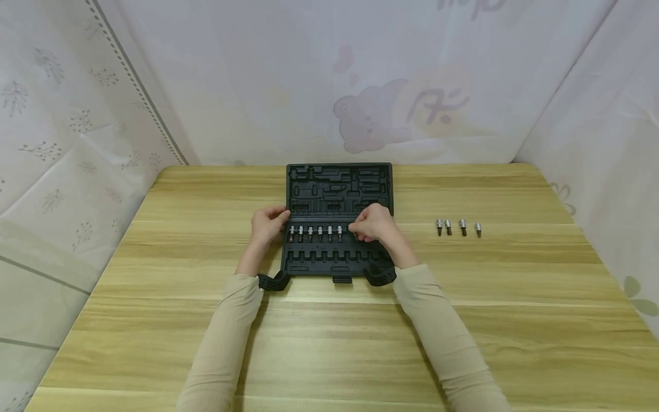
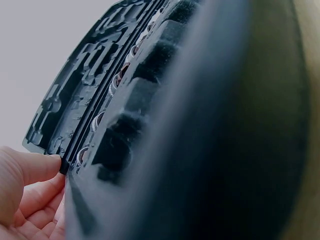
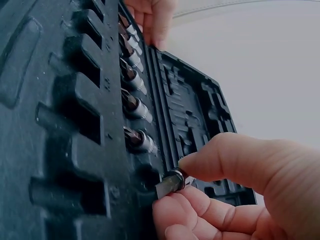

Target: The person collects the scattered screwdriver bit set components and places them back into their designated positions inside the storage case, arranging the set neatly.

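A black plastic tool case [image 1: 337,248] lies unfolded on the table, its moulded lid [image 1: 340,186] at the far side. In its upper row sit several silver bit sockets [image 1: 320,231]. My left hand [image 1: 266,224] grips the case's left edge by the hinge, thumb on top and fingers against the outside. Between thumb and fingers, my right hand [image 1: 377,222] pinches a bit socket [image 3: 171,184] with a flat tip. In the right wrist view this socket is over the slot just past the seated row. Its far end is partly hidden by my fingers.
Several more bit sockets [image 1: 463,226] lie on the wooden table [image 1: 515,274] to the right of the case. The lower row of slots [image 1: 337,256] holds nothing. A latch [image 1: 342,280] projects from the front edge. Patterned cloth [image 1: 247,80] hangs behind the table.
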